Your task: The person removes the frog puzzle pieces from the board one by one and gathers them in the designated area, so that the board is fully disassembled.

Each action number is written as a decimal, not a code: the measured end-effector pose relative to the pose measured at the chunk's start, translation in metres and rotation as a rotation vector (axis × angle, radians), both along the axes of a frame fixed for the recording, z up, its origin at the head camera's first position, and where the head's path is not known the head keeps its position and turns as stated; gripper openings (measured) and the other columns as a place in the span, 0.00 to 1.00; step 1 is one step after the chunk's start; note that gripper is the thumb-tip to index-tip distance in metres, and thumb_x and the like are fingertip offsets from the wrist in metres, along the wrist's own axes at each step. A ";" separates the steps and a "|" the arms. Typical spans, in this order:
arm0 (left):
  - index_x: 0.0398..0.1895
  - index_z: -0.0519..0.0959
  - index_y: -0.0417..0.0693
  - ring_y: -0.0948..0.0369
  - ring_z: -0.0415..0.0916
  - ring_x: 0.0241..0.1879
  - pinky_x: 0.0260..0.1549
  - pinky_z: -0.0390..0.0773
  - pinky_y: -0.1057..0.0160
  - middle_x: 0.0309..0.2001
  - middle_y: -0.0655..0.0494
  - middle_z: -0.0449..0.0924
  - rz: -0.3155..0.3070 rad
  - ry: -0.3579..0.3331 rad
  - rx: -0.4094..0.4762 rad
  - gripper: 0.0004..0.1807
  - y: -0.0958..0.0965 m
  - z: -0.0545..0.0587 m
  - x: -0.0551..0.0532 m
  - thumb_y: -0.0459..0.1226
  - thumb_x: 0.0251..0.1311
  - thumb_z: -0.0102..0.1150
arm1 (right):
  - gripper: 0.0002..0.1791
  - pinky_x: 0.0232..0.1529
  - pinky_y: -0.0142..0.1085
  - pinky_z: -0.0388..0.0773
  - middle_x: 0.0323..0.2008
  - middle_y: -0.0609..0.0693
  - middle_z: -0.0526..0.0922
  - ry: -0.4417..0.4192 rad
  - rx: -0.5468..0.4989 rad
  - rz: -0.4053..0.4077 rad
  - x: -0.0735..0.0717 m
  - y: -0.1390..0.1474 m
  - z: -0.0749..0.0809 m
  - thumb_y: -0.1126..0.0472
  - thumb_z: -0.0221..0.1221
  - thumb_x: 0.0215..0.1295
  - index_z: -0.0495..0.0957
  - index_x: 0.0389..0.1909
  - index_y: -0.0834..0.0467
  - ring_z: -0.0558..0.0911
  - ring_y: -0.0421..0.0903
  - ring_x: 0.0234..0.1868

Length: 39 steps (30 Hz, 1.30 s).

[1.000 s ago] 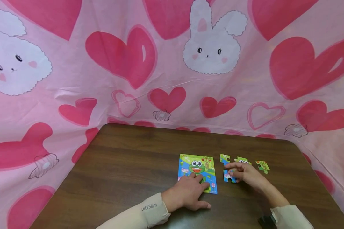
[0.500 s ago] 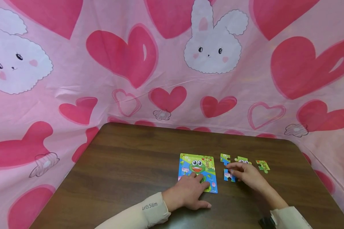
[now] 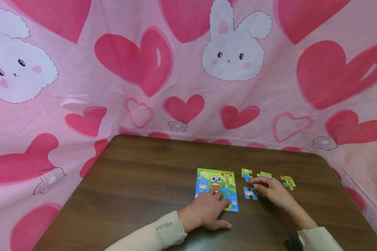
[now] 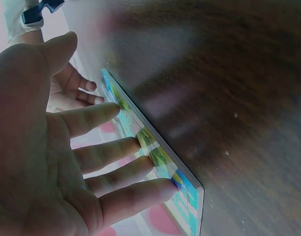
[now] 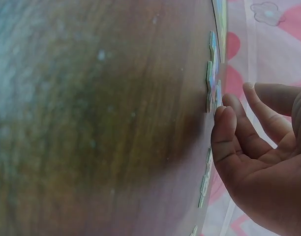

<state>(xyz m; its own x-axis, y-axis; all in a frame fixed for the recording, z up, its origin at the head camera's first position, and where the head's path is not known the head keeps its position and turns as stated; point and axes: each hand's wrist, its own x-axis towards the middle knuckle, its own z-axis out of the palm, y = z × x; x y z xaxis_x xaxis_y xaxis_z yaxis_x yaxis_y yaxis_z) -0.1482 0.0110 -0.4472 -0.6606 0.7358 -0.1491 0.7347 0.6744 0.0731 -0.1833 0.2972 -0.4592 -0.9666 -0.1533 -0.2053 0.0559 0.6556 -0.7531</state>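
Note:
My left hand [image 3: 207, 212] lies with fingers spread over the lower part of a frog picture board [image 3: 221, 174]. In the left wrist view its fingertips [image 4: 165, 189] meet the board's printed face. My right hand [image 3: 271, 190] hovers low over loose jigsaw pieces, fingers bent, with a gap between thumb and forefinger. Close by its fingertips lies a blue-and-pink jigsaw piece [image 3: 250, 194], slightly turned. Another green-and-blue jigsaw piece [image 3: 246, 174] sits just beyond. Behind the hand, a piece with the frog's eyes [image 3: 266, 175] is partly hidden.
A green jigsaw piece with a tree [image 3: 288, 182] rests farther right on the brown wooden table [image 3: 144, 184]. Pink cloth with hearts and rabbits [image 3: 182, 69] hangs behind the table's far edge.
The blue-and-pink jigsaw piece beside my right hand has shifted slightly left and turned a little. My right hand has barely moved; the left hand stays on the board.

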 end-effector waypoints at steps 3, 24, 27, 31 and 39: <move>0.65 0.74 0.71 0.59 0.73 0.53 0.39 0.78 0.60 0.54 0.62 0.75 0.002 -0.001 0.000 0.34 0.000 0.000 0.000 0.72 0.60 0.52 | 0.17 0.36 0.37 0.79 0.54 0.59 0.85 0.005 -0.012 0.001 -0.001 0.001 0.000 0.57 0.57 0.76 0.81 0.58 0.59 0.81 0.46 0.40; 0.64 0.76 0.60 0.60 0.71 0.57 0.38 0.77 0.64 0.62 0.63 0.75 0.004 0.072 0.000 0.39 -0.002 -0.003 0.008 0.72 0.59 0.52 | 0.18 0.38 0.36 0.82 0.45 0.56 0.87 -0.002 -0.080 -0.006 -0.009 -0.019 0.004 0.57 0.56 0.75 0.80 0.58 0.63 0.83 0.46 0.38; 0.63 0.76 0.59 0.61 0.71 0.55 0.36 0.76 0.65 0.61 0.64 0.74 -0.003 0.080 -0.002 0.39 -0.002 -0.003 0.007 0.73 0.59 0.52 | 0.18 0.39 0.36 0.83 0.46 0.59 0.86 0.002 -0.125 0.021 -0.011 -0.024 0.003 0.58 0.56 0.76 0.79 0.59 0.65 0.84 0.47 0.39; 0.63 0.75 0.60 0.61 0.71 0.55 0.35 0.76 0.65 0.60 0.64 0.74 -0.012 0.076 -0.008 0.39 -0.002 -0.004 0.006 0.74 0.59 0.50 | 0.19 0.38 0.35 0.84 0.46 0.60 0.85 -0.005 -0.159 0.030 -0.013 -0.030 0.001 0.58 0.56 0.76 0.79 0.59 0.65 0.84 0.47 0.37; 0.65 0.73 0.65 0.61 0.70 0.52 0.31 0.73 0.65 0.59 0.65 0.73 -0.037 0.104 -0.014 0.38 -0.002 -0.007 0.007 0.73 0.59 0.50 | 0.18 0.31 0.36 0.80 0.41 0.59 0.83 -0.004 -0.192 0.037 -0.017 -0.043 -0.001 0.58 0.56 0.76 0.79 0.58 0.65 0.79 0.46 0.31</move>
<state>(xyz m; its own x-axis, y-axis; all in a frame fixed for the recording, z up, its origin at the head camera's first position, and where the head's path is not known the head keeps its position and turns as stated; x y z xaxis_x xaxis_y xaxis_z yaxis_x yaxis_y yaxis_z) -0.1408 0.0090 -0.4542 -0.6457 0.7580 -0.0920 0.7620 0.6474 -0.0138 -0.2004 0.2537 -0.4601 -0.9589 -0.2252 -0.1725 0.0376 0.5018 -0.8642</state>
